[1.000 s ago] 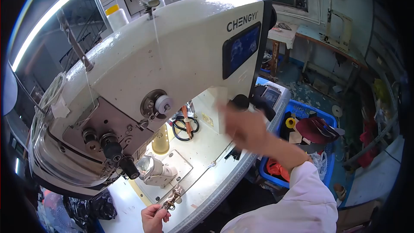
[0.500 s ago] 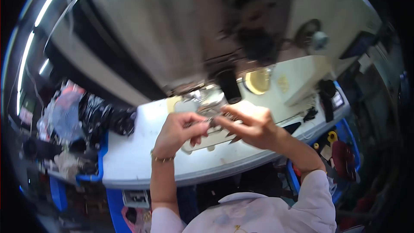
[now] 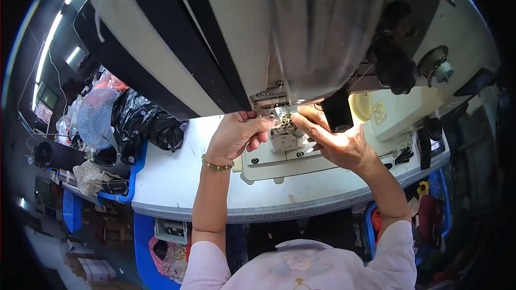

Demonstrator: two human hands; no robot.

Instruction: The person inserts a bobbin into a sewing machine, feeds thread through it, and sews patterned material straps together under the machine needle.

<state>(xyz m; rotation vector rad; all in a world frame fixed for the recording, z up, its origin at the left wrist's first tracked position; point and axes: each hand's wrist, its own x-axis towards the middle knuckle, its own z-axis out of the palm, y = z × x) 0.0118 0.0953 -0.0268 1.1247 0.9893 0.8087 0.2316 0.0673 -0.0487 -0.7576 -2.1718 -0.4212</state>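
A large sewing machine (image 3: 322, 32) fills the upper view, its lit metal work area (image 3: 286, 138) low in the middle. My left hand (image 3: 236, 135), with a beaded bracelet (image 3: 217, 165) at the wrist, is closed with thumb and forefinger pinched at the left of the small metal parts under the machine head. From the right, my right hand (image 3: 344, 144) reaches to the same parts, thumb and forefinger drawn together beside a black cylindrical part (image 3: 337, 111). Whatever lies between my fingertips is too small to make out.
The white table (image 3: 177, 193) curves in front of me. Black plastic bags (image 3: 142, 123) and a blue perforated basket (image 3: 98, 118) are piled at the left. Blue bins with cloth (image 3: 174, 260) stand below the table edge. A yellow round piece (image 3: 361, 106) lies by the machine.
The machine now stands closer and higher in view, sharper than before. Both hands have moved up and forward, from in front of the machine to beneath its head.
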